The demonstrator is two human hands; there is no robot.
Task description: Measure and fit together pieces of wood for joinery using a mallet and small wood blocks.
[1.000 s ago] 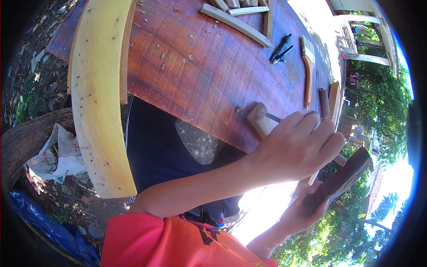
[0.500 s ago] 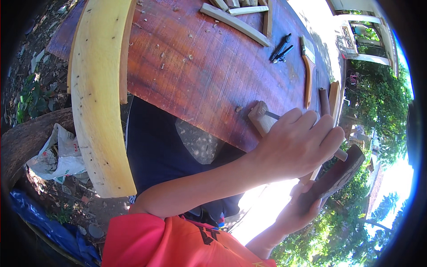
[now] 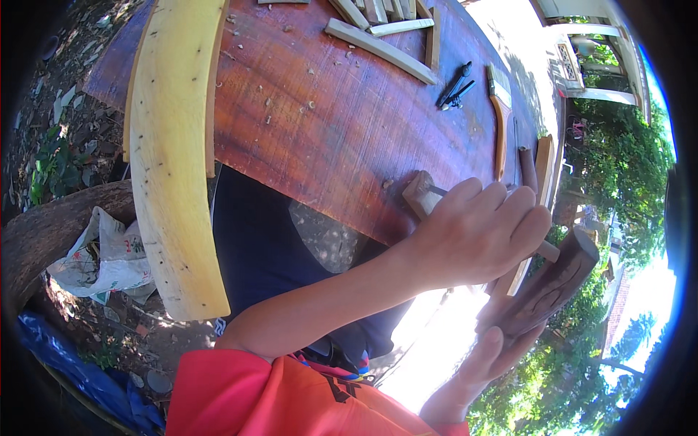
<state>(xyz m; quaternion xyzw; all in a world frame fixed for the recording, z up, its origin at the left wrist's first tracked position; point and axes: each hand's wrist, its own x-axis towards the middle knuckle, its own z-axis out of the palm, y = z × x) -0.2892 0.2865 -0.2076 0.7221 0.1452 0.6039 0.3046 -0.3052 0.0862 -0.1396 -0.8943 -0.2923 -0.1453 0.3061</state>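
Observation:
My left hand [image 3: 483, 232] is closed around a chisel [image 3: 550, 250], whose handle end sticks out past the fingers. The chisel's dark blade meets a pale wooden block [image 3: 418, 192] at the near edge of the table, though the tip is hard to make out. Most of the block is covered by my left hand. In my right hand [image 3: 498, 356] is a thick dark wooden club [image 3: 556, 283], tilted up, its upper part just beyond the chisel's handle end. Part of the right hand's grip is washed out by glare.
The reddish-brown table [image 3: 313, 109] carries wood shavings, several wooden strips [image 3: 382, 51], a black compass-like tool [image 3: 456, 87] and a flat brush [image 3: 501, 120]. A dark stick [image 3: 528, 168] lies at the right. A yellow plank [image 3: 171, 160] stretches along the left; a white sack [image 3: 102, 258] sits below.
My right hand has moved slightly down and to the right with the club. My left hand keeps the chisel on the block; the view has shifted a little.

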